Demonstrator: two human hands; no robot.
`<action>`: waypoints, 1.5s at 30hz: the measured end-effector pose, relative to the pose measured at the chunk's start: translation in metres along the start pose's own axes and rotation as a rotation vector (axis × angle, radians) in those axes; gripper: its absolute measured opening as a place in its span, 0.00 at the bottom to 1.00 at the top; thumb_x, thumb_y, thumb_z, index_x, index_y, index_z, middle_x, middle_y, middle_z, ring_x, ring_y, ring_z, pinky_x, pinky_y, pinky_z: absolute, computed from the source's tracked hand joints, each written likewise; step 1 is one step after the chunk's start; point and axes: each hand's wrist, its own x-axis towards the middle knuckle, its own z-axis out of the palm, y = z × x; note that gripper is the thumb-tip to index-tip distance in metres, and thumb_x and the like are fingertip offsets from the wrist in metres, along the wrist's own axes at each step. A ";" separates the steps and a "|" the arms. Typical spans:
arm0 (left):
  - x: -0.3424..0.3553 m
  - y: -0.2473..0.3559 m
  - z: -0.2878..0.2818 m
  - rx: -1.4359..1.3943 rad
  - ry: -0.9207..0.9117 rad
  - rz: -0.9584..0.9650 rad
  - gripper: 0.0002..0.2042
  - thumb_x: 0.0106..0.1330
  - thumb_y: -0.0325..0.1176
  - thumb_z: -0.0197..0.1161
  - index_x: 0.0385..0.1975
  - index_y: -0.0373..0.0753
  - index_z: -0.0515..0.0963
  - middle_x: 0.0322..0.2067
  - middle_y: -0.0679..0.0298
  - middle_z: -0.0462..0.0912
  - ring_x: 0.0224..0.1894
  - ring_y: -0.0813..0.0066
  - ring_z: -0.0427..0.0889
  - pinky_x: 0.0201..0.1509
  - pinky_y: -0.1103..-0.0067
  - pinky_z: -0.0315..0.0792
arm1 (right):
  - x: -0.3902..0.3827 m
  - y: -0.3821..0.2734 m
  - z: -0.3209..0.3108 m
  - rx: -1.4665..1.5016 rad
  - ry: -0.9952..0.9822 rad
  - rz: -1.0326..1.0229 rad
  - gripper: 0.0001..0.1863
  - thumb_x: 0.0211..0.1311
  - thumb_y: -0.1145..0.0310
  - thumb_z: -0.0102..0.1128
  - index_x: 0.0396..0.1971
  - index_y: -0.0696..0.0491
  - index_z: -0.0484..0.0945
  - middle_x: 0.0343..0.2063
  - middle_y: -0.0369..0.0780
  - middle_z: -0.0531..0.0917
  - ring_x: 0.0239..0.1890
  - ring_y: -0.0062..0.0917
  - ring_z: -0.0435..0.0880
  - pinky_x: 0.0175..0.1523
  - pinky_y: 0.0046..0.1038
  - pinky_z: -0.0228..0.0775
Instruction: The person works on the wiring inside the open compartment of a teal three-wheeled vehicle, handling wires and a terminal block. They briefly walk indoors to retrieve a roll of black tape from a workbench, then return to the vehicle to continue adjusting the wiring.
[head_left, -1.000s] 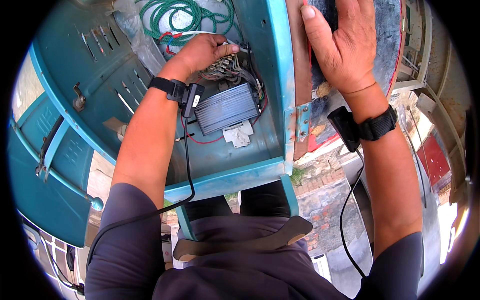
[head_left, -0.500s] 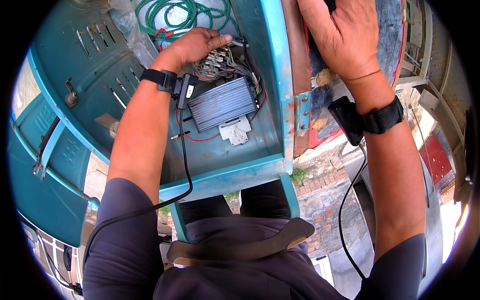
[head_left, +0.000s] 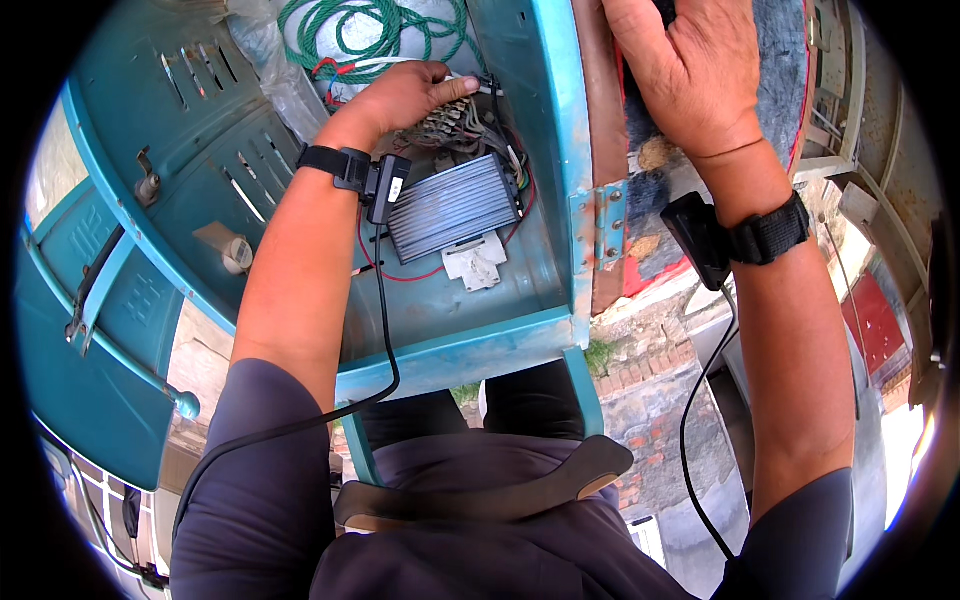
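Inside a teal metal compartment [head_left: 450, 345], my left hand [head_left: 410, 98] reaches over a bundle of bare-ended wires and terminals [head_left: 445, 128]. Its thumb points right along a white cable, and its fingers curl underneath, hiding what they grip. Just below lies a ribbed silver controller box [head_left: 455, 207], tilted, with a white switch-like block [head_left: 474, 262] against its lower edge. A thin red wire loops around the box. My right hand [head_left: 695, 75] rests spread on a worn, dark padded panel [head_left: 655, 215]; its fingertips run out of the top of the view.
A coiled green rope [head_left: 385, 30] and a clear plastic bag [head_left: 270, 60] lie at the back. A rusty hinge [head_left: 611, 222] joins compartment and panel. Left is a slotted teal wall with a latch [head_left: 147, 180]. A dark curved bar [head_left: 490, 497] crosses before my body.
My left hand has shifted slightly right over the wires, its thumb now a little lower. The view has moved slightly. My right hand stays in place on the panel.
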 end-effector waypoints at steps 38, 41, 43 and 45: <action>-0.060 -0.029 0.002 -0.468 0.087 -0.056 0.15 0.65 0.34 0.71 0.48 0.35 0.83 0.38 0.67 0.87 0.39 0.80 0.81 0.47 0.80 0.76 | -0.001 0.002 -0.002 0.011 -0.062 0.030 0.30 0.64 0.59 0.59 0.63 0.59 0.70 0.63 0.54 0.70 0.67 0.48 0.67 0.72 0.43 0.57; -0.060 -0.022 0.000 -0.454 0.112 -0.011 0.15 0.65 0.37 0.72 0.46 0.35 0.84 0.36 0.67 0.87 0.38 0.80 0.80 0.45 0.80 0.75 | -0.001 0.004 -0.001 0.016 -0.045 0.009 0.30 0.64 0.58 0.59 0.63 0.59 0.70 0.64 0.54 0.69 0.67 0.48 0.67 0.72 0.43 0.57; -0.059 -0.024 0.002 -0.426 0.134 -0.003 0.15 0.65 0.36 0.72 0.46 0.34 0.83 0.36 0.67 0.87 0.38 0.81 0.81 0.46 0.80 0.76 | 0.000 0.003 0.000 0.039 -0.048 0.014 0.31 0.64 0.58 0.58 0.63 0.59 0.70 0.64 0.54 0.69 0.67 0.48 0.67 0.72 0.43 0.57; -0.052 -0.027 0.006 -0.405 0.154 -0.027 0.14 0.67 0.34 0.70 0.46 0.33 0.83 0.38 0.65 0.87 0.39 0.81 0.82 0.46 0.80 0.77 | 0.001 0.001 -0.002 0.003 -0.061 0.017 0.30 0.65 0.58 0.58 0.63 0.59 0.70 0.64 0.54 0.69 0.67 0.48 0.67 0.72 0.43 0.57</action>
